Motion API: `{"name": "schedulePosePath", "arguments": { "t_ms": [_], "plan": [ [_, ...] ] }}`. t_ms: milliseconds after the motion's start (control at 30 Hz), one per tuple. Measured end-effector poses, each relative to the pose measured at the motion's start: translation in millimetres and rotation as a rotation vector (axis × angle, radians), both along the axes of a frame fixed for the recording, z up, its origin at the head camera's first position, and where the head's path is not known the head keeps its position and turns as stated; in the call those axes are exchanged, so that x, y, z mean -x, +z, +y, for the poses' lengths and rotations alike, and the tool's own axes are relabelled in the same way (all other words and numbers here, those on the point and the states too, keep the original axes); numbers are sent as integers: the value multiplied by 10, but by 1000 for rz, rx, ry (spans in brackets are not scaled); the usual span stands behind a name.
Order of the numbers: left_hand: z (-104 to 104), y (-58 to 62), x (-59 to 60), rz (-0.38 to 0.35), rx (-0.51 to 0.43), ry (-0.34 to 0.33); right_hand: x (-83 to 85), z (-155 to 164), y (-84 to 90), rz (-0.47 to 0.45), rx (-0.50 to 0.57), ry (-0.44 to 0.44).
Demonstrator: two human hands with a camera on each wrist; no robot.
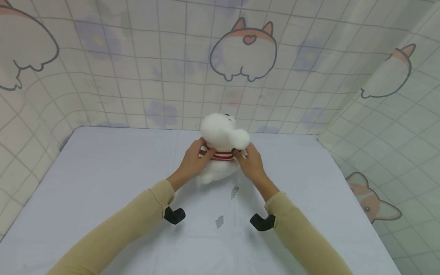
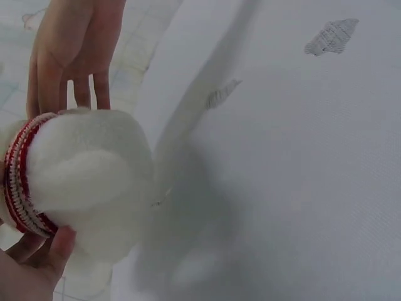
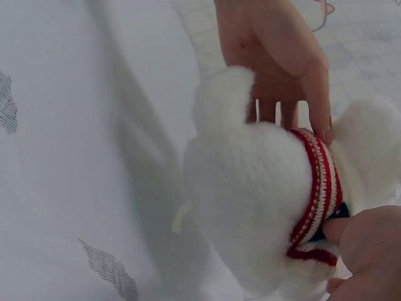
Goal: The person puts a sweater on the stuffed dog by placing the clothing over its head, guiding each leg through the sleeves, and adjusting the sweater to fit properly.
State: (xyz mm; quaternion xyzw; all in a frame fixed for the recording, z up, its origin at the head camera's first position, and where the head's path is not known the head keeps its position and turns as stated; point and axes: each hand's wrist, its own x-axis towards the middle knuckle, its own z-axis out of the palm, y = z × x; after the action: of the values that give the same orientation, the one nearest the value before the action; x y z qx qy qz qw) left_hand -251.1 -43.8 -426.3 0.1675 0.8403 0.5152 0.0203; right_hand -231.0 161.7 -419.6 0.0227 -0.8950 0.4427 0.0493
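Observation:
A white plush toy (image 1: 221,131) with a red-and-white striped band (image 1: 221,155) round its body stands at the middle of the table. My left hand (image 1: 196,159) grips its left side at the band, and my right hand (image 1: 246,157) grips the right side. In the left wrist view the plush toy (image 2: 88,169) sits between my left thumb (image 2: 44,260) below and my right hand's fingers (image 2: 69,63) behind it. In the right wrist view my right hand (image 3: 366,251) pinches the striped band (image 3: 319,188), with my left hand (image 3: 276,56) on the far side.
A pale cloth covers the table (image 1: 103,183), with two small grey marks (image 1: 235,192) in front of the toy. A checked curtain printed with cartoon corgis (image 1: 242,49) closes off the back and both sides. Black camera mounts (image 1: 174,215) sit on both wrists.

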Motion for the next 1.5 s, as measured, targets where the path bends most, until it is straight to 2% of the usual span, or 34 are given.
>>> {"name": "schedulePosePath", "arguments": {
  "t_ms": [233, 500, 600, 700, 767, 867, 967, 1100, 1233, 1367, 1500],
  "plan": [
    [30, -132, -36, 126, 33, 36, 86, -78, -200, -121, 65, -64],
    [-6, -252, 44, 256, 109, 15, 129, -88, -253, -145, 2, -85],
    [-25, -247, 106, 298, 127, 31, 71, -85, -271, -83, 12, -99],
    [-32, -212, 168, 336, 142, 40, 2, -115, -279, 39, 23, -79],
    [-25, -184, 212, 365, 170, 36, -21, -153, -274, 135, -13, -37],
    [0, -145, 278, 425, 251, 19, -11, -210, -262, 229, -95, 17],
    [29, -123, 350, 526, 332, -5, 14, -240, -249, 263, -152, 27],
    [58, -79, 431, 618, 380, -21, 45, -251, -242, 282, -177, 26],
    [96, -47, 448, 629, 370, -10, 84, -263, -258, 346, -211, 40],
    [134, -80, 427, 611, 337, 59, 122, -269, -283, 400, -289, 75],
    [136, -126, 470, 537, 259, 131, 112, -257, -297, 358, -335, 90]
  ]
}}
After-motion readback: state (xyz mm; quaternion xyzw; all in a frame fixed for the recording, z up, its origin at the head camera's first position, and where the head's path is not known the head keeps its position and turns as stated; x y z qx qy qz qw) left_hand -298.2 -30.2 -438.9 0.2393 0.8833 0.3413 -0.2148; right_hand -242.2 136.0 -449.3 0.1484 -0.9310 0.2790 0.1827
